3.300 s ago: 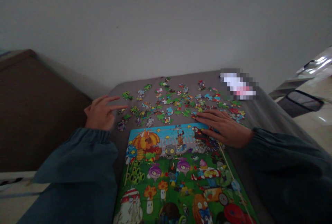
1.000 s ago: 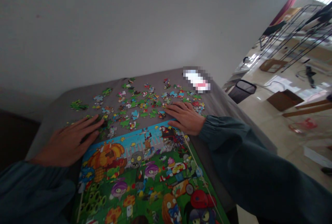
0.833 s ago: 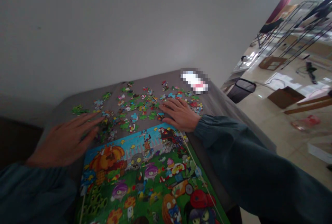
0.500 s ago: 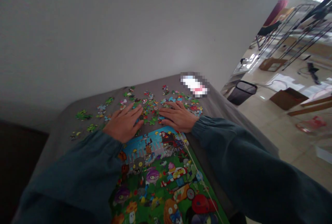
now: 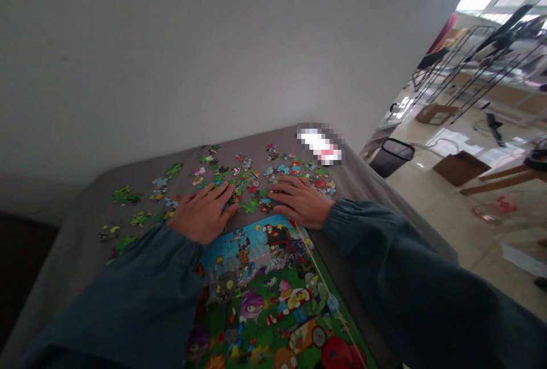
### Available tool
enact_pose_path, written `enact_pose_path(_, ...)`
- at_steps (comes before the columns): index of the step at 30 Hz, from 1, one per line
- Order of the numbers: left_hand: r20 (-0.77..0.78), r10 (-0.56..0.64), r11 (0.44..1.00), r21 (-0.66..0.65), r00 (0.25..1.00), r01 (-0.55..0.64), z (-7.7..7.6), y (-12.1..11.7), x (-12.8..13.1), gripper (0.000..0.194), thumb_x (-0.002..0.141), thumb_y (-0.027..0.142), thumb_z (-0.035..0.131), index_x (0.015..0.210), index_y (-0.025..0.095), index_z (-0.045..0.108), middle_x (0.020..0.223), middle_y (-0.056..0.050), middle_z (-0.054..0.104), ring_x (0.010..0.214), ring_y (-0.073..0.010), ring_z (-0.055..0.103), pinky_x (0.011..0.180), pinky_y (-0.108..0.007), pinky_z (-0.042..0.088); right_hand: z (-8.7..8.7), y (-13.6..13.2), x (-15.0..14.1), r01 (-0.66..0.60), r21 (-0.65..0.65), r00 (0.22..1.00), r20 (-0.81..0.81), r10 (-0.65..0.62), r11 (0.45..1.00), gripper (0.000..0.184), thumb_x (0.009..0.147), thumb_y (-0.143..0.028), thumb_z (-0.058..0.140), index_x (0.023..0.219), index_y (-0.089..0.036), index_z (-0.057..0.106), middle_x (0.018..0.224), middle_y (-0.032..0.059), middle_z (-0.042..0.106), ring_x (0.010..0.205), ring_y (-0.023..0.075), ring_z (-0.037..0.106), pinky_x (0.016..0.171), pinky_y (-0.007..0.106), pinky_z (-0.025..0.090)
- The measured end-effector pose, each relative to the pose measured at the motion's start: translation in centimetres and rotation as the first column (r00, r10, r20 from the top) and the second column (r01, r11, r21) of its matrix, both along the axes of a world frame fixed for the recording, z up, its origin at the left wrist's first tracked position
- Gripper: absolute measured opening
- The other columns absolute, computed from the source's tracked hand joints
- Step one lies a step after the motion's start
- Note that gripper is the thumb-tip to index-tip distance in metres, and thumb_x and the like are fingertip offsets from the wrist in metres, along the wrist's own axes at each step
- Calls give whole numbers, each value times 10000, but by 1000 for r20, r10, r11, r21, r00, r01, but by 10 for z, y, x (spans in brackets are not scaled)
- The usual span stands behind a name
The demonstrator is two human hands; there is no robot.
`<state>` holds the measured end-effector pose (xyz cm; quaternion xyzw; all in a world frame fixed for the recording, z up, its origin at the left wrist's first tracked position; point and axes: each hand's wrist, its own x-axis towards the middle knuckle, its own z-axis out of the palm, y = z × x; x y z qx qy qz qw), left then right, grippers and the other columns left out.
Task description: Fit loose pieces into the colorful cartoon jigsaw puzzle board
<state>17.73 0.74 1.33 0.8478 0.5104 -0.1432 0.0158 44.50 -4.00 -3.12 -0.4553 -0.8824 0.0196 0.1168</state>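
Observation:
Loose jigsaw puzzle pieces (image 5: pixel 251 205) lie scattered over the grey cloth of the table, between and around my hands. My left hand (image 5: pixel 204 213) rests palm down among them, fingers stretched and thumb apart. On the other side, my right hand (image 5: pixel 301 200) lies flat with its fingers spread, touching pieces near the middle. Nothing shows gripped in either hand, though what lies under the palms is hidden. Closer to me is a colourful cartoon puzzle board (image 5: pixel 256 292), its top edge just below both hands and its left side partly under my left sleeve.
A blurred-out bright object (image 5: pixel 319 144) lies at the table's far right corner, beside the grey wall (image 5: pixel 205 56). Past the right edge, a black waste bin (image 5: pixel 391 156) and a cardboard box (image 5: pixel 461 168) stand on the floor. Small piece clusters (image 5: pixel 125 194) lie at far left.
My hands have drawn slightly apart, the right one shifting a little to the right. The view has tilted a little; the pieces and board look much the same.

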Motion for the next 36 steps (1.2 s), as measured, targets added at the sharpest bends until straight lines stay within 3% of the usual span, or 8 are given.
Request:
enact_pose_path(5,25,23,997,76,999,-25,1,-6,6,573,1088,470,298,1588,233,449,1677,-48,430,1540,-326,383,1191,-549,404,-1,-1,4,19,8,998,-57,-19,1000,455,1103,-459,440,1399,-203,672,1441,84,665,1438,289,445,1179,490,373)
enact_pose_path(10,42,22,984,175,999,-29,0,-9,9,542,1082,464,354,1498,181,554,1518,-124,589,1434,-335,482,1131,-508,436,3,-3,10,106,24,986,-133,-102,994,377,1091,-387,479,1352,-223,696,1402,83,686,1373,288,514,1154,505,387)
enact_pose_path(17,25,30,979,200,999,-34,3,-11,8,538,1070,473,374,1435,158,611,1421,-147,625,1378,-350,509,1093,-513,447,9,-2,21,212,32,961,-190,-203,977,349,1069,-354,492,1286,-205,721,1364,106,707,1298,298,589,1106,521,444)
enact_pose_path(24,38,13,987,159,999,-19,-3,-6,5,560,1059,457,373,1480,141,563,1666,-150,425,1541,-335,382,1193,-519,382,13,4,44,309,70,932,-222,-287,948,370,1042,-340,496,1304,-182,703,1319,148,722,1245,312,642,1093,515,484)
enact_pose_path(28,51,-1,994,110,999,-4,-11,0,1,605,1061,443,315,1548,122,477,1652,-173,438,1540,-323,402,1258,-598,255,17,9,56,402,67,894,-246,-375,913,399,1042,-338,454,1338,-204,685,1255,145,746,1213,339,645,1033,561,504)
enact_pose_path(31,71,-16,996,87,997,9,-15,5,-3,661,1045,475,313,1581,108,434,1663,-177,416,1533,-321,417,1266,-552,264,18,13,64,450,32,865,-263,-427,892,452,1010,-278,454,1408,-158,632,1264,172,740,1213,350,646,1038,580,507)
enact_pose_path(36,92,-7,1000,0,996,7,-26,15,-11,779,1022,515,292,1636,35,301,1724,-188,268,1597,-333,283,1286,-517,257,14,16,69,447,-4,858,-279,-430,894,514,961,-174,425,1449,-133,583,1323,163,720,1236,307,653,1112,528,498)
